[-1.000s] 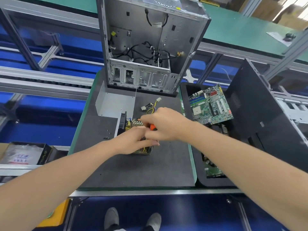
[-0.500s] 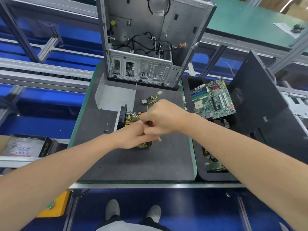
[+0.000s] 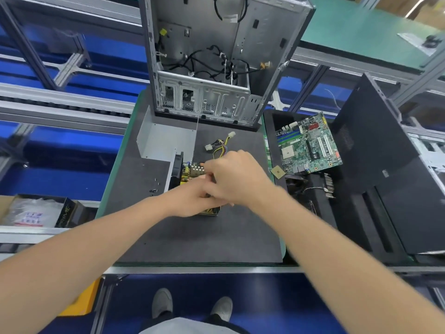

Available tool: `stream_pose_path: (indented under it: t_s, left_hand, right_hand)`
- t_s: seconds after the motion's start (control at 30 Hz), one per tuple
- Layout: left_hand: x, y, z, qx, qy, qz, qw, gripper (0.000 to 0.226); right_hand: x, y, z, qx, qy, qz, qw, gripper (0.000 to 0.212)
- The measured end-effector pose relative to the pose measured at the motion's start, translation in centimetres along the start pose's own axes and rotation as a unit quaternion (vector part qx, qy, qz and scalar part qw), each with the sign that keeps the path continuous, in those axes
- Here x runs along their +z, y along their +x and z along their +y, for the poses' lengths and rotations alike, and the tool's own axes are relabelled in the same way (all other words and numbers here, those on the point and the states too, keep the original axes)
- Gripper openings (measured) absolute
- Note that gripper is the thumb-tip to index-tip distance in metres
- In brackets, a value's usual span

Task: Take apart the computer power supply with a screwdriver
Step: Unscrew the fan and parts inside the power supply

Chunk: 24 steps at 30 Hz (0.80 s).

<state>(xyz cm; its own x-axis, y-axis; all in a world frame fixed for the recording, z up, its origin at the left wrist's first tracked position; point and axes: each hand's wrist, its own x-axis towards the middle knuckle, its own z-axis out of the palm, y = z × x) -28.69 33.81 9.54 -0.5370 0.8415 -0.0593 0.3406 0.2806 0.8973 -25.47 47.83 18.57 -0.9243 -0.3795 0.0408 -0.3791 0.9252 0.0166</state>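
The opened power supply [image 3: 189, 173] lies on the dark mat [image 3: 192, 237], showing its yellow circuit board and a black fan on its left side. Its wire bundle [image 3: 220, 144] with white plugs trails toward the back. My left hand [image 3: 192, 201] holds the near side of the unit, fingers curled over it. Just above it, my right hand [image 3: 238, 179] is closed in a fist round the screwdriver, which the fingers hide almost entirely. The two hands touch. The grey metal cover [image 3: 166, 141] lies detached at the back left.
An empty computer case [image 3: 216, 56] stands upright behind the mat. A few loose screws [image 3: 154, 186] lie left of the unit. At the right a black tray [image 3: 315, 208] holds a motherboard [image 3: 308, 143], a CPU chip [image 3: 278, 171] and a black side panel [image 3: 385, 177].
Both hands stay over the power supply. My right hand has turned a little, and the orange screwdriver handle seen earlier is now covered by the fingers.
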Motion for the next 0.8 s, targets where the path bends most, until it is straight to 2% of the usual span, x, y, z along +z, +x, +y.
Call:
stream_pose_path:
  t_s: [0.07,0.1,0.17,0.2,0.23,0.3,0.37,0.4,0.5,0.57,0.63,0.7,0.8]
  left_hand:
    - [0.0,0.0,0.0,0.011,0.027,-0.018,0.999,0.025]
    - [0.0,-0.1,0.1,0.016,0.040,-0.021,0.999,0.028]
    - [0.0,-0.1,0.0,0.025,0.043,-0.011,0.999,0.030]
    - [0.1,-0.2,0.0,0.029,0.038,-0.002,0.999,0.029]
    - [0.2,-0.3,-0.1,0.031,0.028,0.007,0.999,0.028]
    - [0.5,-0.4,-0.3,0.030,0.011,0.024,0.999,0.025]
    - [0.9,-0.4,-0.3,0.016,0.004,0.041,0.999,0.018]
    - [1.0,-0.3,-0.2,0.005,0.002,0.050,0.999,0.015]
    - [1.2,-0.1,0.0,-0.011,-0.004,0.061,0.998,0.033]
    - [0.7,-0.3,0.2,0.001,-0.007,0.045,0.999,0.035]
    - [0.3,-0.3,0.1,0.003,-0.005,0.021,1.000,0.022]
    - [0.3,0.0,0.0,0.008,0.032,0.000,0.999,0.028]
    - [0.3,0.1,-0.3,0.019,0.075,-0.001,0.997,0.033]
  right_hand:
    - [-1.0,0.3,2.0,-0.146,0.023,-0.029,0.989,0.014]
    - [-1.7,0.7,2.5,-0.185,0.016,-0.053,0.981,0.013]
    - [-2.2,1.2,2.8,-0.212,-0.016,-0.078,0.974,0.013]
    - [-2.0,1.1,2.5,-0.200,-0.030,-0.074,0.977,0.014]
    - [-1.7,0.6,1.9,-0.164,-0.041,-0.061,0.984,0.014]
    - [-1.2,-0.2,0.4,-0.030,-0.055,-0.011,0.998,0.016]
    - [-0.8,-0.4,-1.1,0.120,-0.051,0.024,0.991,0.022]
    - [-0.6,-0.2,-1.7,0.169,-0.042,0.024,0.984,0.022]
    - [0.2,0.4,-2.3,0.225,-0.014,0.017,0.974,0.012]
    - [0.4,0.5,-1.6,0.156,-0.012,0.021,0.987,0.015]
    - [-0.1,0.3,-0.2,-0.004,0.025,-0.006,1.000,0.020]
    - [-1.1,0.1,1.8,-0.136,0.063,-0.036,0.988,0.023]
    - [-2.0,0.6,3.3,-0.173,0.056,-0.072,0.981,0.016]
